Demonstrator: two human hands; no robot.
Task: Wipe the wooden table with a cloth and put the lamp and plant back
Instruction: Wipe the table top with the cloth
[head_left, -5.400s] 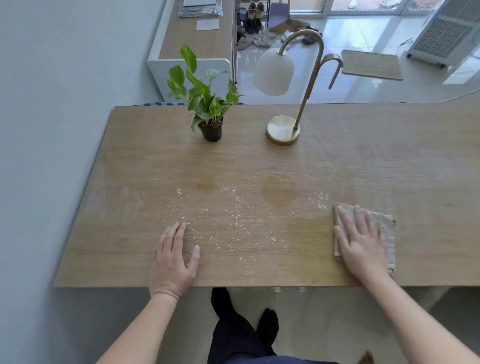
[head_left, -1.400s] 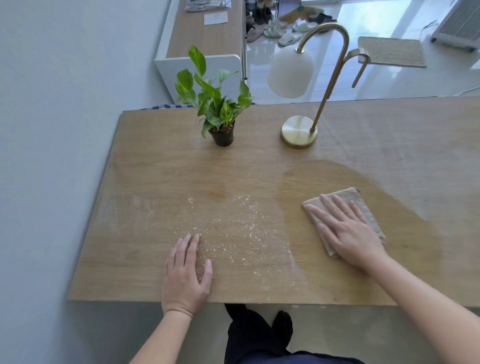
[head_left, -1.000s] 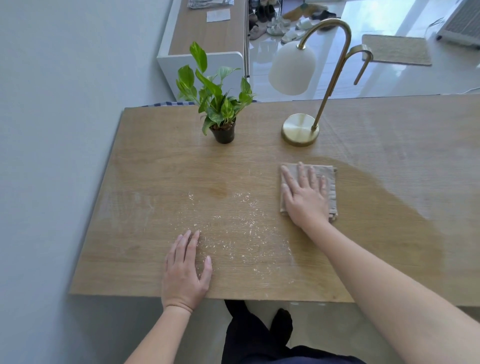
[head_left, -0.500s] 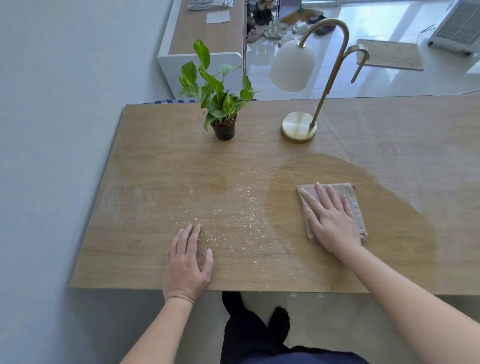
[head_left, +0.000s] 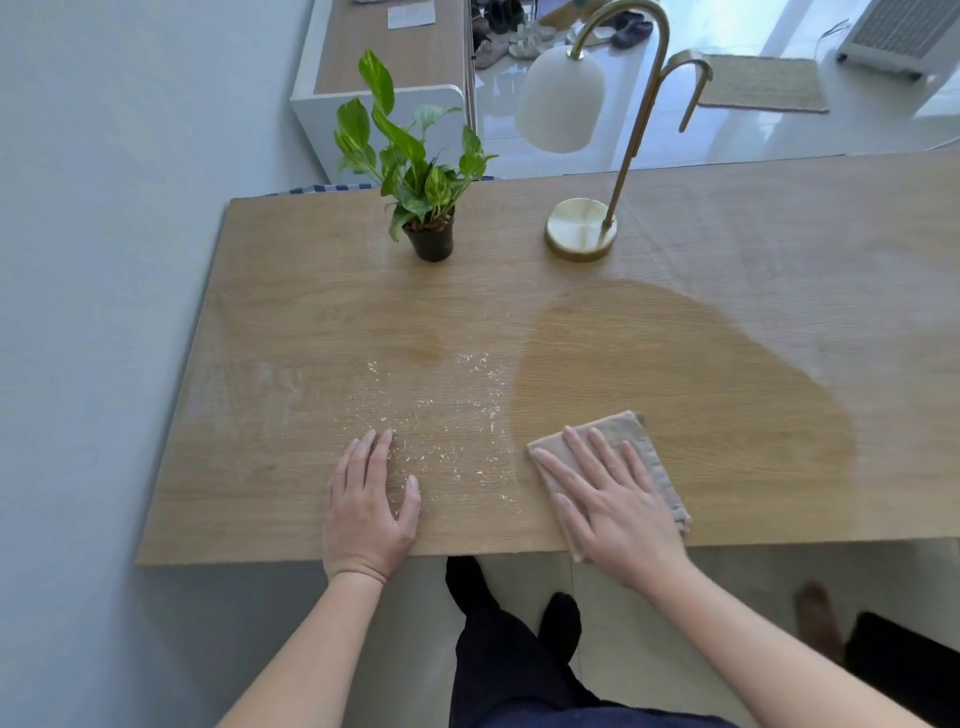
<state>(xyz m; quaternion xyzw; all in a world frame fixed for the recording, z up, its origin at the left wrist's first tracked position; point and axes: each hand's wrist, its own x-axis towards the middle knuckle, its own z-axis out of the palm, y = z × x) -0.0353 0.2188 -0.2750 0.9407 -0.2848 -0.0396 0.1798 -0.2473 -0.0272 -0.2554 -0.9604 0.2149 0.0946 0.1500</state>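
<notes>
Your right hand lies flat on the folded cloth at the near edge of the bench, fingers spread and pressing it down rather than curled around it; 1 corner of the cloth hangs past the edge. Your left hand rests flat on bare wood just beside the crumbs, fingers extended and holding nothing.

The job looks about half done. A broad darker, damp patch covers the middle and right of the bench, so that part appears wiped. The pale crumbs between your 2 hands and the dull left third seem untouched.

The plant and the lamp stand upright near the far edge, well apart from the cloth, and I judge they await moving back once wiping ends. Your left hand sits in the path of a leftward sweep.
</notes>
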